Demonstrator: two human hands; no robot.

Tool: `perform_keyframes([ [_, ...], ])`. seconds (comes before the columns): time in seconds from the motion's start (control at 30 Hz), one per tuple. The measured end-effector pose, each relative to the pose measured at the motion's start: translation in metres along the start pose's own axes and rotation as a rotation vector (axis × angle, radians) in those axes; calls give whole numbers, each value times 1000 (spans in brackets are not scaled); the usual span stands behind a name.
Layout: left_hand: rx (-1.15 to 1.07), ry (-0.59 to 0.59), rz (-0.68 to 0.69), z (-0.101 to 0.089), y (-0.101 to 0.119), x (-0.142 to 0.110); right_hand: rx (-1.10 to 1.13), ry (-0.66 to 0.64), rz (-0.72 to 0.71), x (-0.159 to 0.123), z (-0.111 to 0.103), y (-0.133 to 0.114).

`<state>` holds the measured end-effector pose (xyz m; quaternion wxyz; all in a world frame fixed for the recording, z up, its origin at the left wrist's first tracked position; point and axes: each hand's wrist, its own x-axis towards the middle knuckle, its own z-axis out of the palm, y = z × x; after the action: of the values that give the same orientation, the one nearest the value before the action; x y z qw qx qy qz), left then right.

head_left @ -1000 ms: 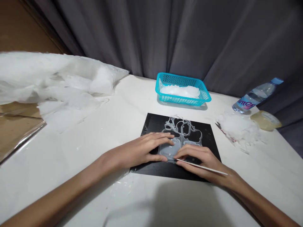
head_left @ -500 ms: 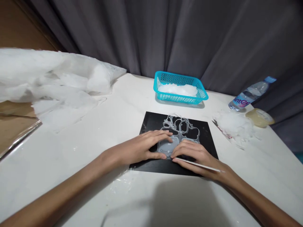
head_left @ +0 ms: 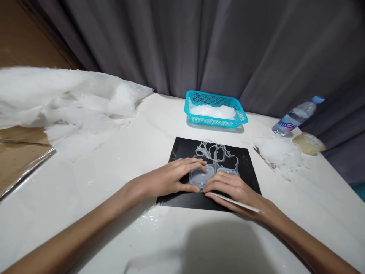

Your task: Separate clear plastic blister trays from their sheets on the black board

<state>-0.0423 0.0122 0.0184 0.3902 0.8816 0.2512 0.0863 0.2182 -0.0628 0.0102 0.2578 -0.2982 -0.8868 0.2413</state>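
Note:
A translucent moulded plastic piece (head_left: 199, 177) with looping outlines at its far end lies on a black mat (head_left: 247, 161). My left hand (head_left: 178, 176) rests over its left side, fingers spread, with thumb and fingertips at the plastic. In my right hand (head_left: 232, 187) is a thin white pen-like tool (head_left: 238, 203), slanting back toward the wrist. Its tip is hidden by the fingers near the plastic's close edge, so I cannot tell what kind of tool it is.
Behind the mat stands a turquoise basket (head_left: 215, 121) holding white material. To the right are a water bottle (head_left: 296, 117), a yellowish round tub (head_left: 309, 144) and a pile of clear scraps (head_left: 281, 152). White plastic sheeting (head_left: 85, 99) and cardboard (head_left: 23, 160) lie left.
The view has shifted slightly. My right hand and the pen-like tool have moved a little left along the plastic's near edge; my left hand stays put.

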Motion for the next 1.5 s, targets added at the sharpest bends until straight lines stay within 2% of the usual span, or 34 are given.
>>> perform_keyframes([
  [0.27, 42, 1, -3, 0, -1, -1, -125, 33, -57, 3, 2, -4],
  [0.57, 59, -4, -44, -2, 7, 0, -118, 48, -87, -2, 0, 1],
  [0.73, 82, -10, -45, -2, 6, 0, -200, 79, -96, -2, 7, 3],
  [1.07, 92, -28, -58, -1, 8, 1, -329, 89, -118, -6, 2, 1],
  [1.17, 143, 38, -16, -1, 10, 0, -458, 105, -134, -7, 8, 1],
  [1.23, 225, 161, -73, -1, 16, -2, -562, 86, -122, -7, 13, 0],
  [1.3, 297, 263, -230, -2, 24, -5, -610, 71, -103, -5, 16, -3],
  [1.33, 304, 269, -322, -2, 28, -6, -607, 80, -95, -3, 17, -4],
  [1.4, 240, 197, -476, 0, 36, -8, -582, 129, -78, 0, 17, -6],
  [1.5, -12, 107, -542, 13, 43, -6, -534, 233, -44, 4, 13, -9],
])
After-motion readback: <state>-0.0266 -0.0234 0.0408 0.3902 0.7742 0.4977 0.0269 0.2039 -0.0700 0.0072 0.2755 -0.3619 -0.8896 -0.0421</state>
